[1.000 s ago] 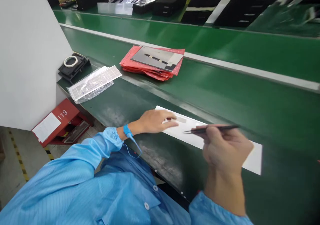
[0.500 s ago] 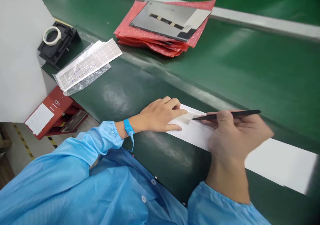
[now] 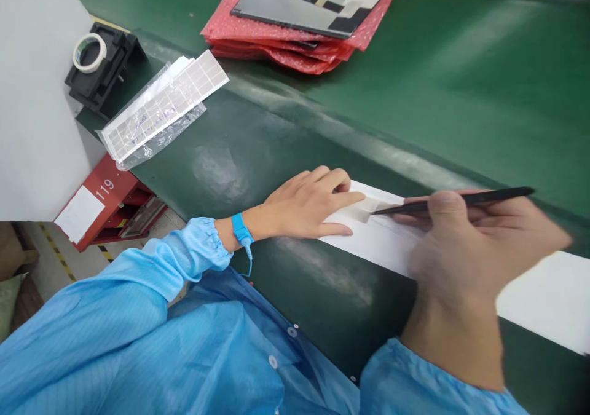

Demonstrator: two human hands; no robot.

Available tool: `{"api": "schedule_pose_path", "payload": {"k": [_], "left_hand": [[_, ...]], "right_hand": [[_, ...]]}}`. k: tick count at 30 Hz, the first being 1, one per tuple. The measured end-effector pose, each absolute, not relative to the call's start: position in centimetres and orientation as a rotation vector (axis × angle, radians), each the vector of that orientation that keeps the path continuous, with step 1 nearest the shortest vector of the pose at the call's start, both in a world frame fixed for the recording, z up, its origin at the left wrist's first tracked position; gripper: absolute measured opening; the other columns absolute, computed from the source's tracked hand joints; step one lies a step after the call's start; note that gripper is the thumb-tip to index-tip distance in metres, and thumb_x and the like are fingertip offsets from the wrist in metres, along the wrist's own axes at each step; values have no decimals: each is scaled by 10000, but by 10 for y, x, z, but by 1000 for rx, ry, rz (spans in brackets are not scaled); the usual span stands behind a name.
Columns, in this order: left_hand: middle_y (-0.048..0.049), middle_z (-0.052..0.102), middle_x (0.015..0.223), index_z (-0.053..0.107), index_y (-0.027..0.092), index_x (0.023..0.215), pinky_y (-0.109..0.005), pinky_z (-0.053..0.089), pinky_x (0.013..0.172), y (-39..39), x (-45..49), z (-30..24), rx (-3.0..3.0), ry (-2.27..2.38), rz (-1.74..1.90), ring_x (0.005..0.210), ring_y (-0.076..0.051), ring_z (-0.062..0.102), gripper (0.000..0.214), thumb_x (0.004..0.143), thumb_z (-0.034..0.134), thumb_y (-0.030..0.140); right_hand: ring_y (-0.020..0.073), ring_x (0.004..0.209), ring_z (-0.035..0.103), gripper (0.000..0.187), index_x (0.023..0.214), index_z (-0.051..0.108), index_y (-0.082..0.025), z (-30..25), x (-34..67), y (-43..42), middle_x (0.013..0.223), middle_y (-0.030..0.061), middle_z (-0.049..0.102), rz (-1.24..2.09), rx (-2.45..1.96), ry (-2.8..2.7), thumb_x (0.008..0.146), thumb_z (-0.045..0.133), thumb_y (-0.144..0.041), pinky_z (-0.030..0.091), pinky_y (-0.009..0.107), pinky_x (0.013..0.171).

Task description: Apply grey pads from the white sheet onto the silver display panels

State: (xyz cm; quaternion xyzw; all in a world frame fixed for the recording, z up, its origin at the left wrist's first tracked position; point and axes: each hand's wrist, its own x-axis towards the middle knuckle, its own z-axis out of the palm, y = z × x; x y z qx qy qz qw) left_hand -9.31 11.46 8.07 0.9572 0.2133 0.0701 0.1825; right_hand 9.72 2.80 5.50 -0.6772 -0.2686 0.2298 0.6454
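My right hand (image 3: 465,249) is closed around black tweezers (image 3: 498,196), which point left. Their tips touch the edge of a small greyish, see-through square (image 3: 362,211) lying on a long white strip (image 3: 548,298). Over the strip's left end rests my left hand (image 3: 311,203), palm down. Its index finger is stretched out onto the grey square, and the thumb lies apart from it on the white surface. The other left fingers are bent and partly hidden. A blue wrist strap (image 3: 240,229) circles the left wrist.
Behind lies a stack of red bubble-wrap bags (image 3: 276,43) with a grey flat panel (image 3: 299,9) on top. To the left are a bagged label sheet (image 3: 170,104) and a black fixture (image 3: 110,64) bearing a tape roll (image 3: 90,53). A red box (image 3: 110,200) stands below the table (image 3: 221,175).
The view has shifted, so the red stack sits higher and is partly cut off. My right hand with the tweezers appears farther right, its tips still at the grey square. The left hand keeps its place on the strip.
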Motion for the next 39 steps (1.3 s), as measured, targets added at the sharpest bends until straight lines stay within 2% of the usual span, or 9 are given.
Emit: {"api": "schedule_pose_path", "payload": {"k": [3, 9, 20, 26, 32, 34, 37, 39], "left_hand": [[-142, 642, 1351, 722, 172, 1437, -428, 514, 1046, 115, -93, 80, 2696, 607, 191, 1200, -303, 608, 471, 1049, 730, 440], [-144, 643, 1355, 716, 173, 1437, -437, 527, 1052, 114, -93, 80, 2702, 609, 188, 1212, -308, 612, 492, 1047, 729, 474], [-149, 641, 1355, 717, 169, 1432, -448, 526, 1067, 114, -93, 78, 2683, 595, 192, 1217, -313, 613, 472, 1049, 720, 447], [-161, 635, 1352, 712, 157, 1431, -465, 528, 1082, 116, -92, 72, 2662, 584, 227, 1222, -328, 610, 487, 1038, 729, 444], [-181, 644, 1368, 705, 143, 1438, -488, 536, 1122, 136, -99, 55, 2623, 513, 299, 1251, -337, 603, 575, 1007, 758, 520], [-173, 672, 1335, 723, 138, 1412, -481, 534, 1138, 143, -106, 58, 2600, 478, 341, 1232, -322, 609, 558, 975, 797, 477], [-121, 731, 1252, 784, 200, 1273, -482, 539, 1122, 147, -109, 73, 2579, 587, 417, 1163, -293, 640, 360, 941, 799, 337], [-127, 752, 1194, 792, 197, 1147, -498, 538, 1105, 136, -95, 88, 2539, 759, 524, 1157, -291, 652, 207, 1019, 672, 307]], "right_hand": [[260, 572, 635, 359, 801, 626, -116, 58, 96, 29, 770, 133, 640, 514, -1500, -581, 656, 775, -409, 584, 326, 483], [252, 625, 668, 352, 844, 636, -110, 60, 94, 28, 811, 142, 658, 503, -1547, -597, 681, 753, -400, 595, 283, 514], [237, 614, 660, 354, 814, 660, -96, 65, 90, 31, 785, 138, 648, 560, -1590, -567, 649, 746, -397, 597, 257, 524], [238, 584, 637, 342, 807, 639, -106, 64, 86, 35, 791, 146, 650, 550, -1527, -603, 663, 732, -401, 577, 293, 478], [200, 505, 540, 451, 795, 548, -137, 64, 104, 23, 678, 69, 567, 539, -1219, -481, 646, 851, -436, 551, 340, 456], [181, 538, 550, 415, 836, 517, -142, 63, 129, -1, 705, 55, 567, 434, -1255, -354, 727, 808, -417, 578, 333, 509], [162, 582, 571, 194, 860, 490, -136, 70, 187, -60, 744, 59, 569, 194, -1405, -90, 917, 624, -263, 575, 284, 544], [148, 568, 553, 162, 816, 441, -140, 82, 230, -109, 712, 48, 526, -2, -1483, 84, 966, 504, -152, 520, 220, 504]]}}
